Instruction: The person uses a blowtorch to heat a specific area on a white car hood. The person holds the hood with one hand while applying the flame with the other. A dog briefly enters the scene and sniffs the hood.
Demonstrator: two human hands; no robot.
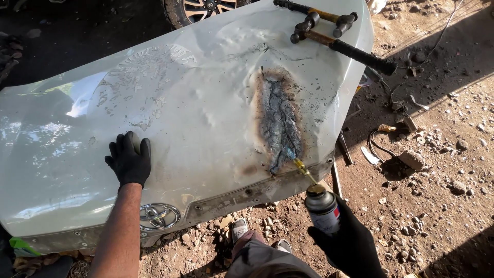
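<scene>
A dented white car panel [180,103] lies propped over dirt ground. My left hand [128,159], in a black glove, rests flat with fingers spread on the panel's near part. My right hand [347,242], also gloved, grips a small gas torch canister [322,208]. Its brass nozzle [302,169] points up and left at the lower end of a long scorched, blistered patch [279,118] on the panel's right side. A faint blue flame shows at the nozzle tip.
Two hammers with black grips [329,31] lie on the panel's far right corner. A chrome emblem [158,216] sits on the near edge. Stones, wires and scrap [406,149] litter the dirt at right. A wheel [203,7] stands behind. My shoes [239,229] show below.
</scene>
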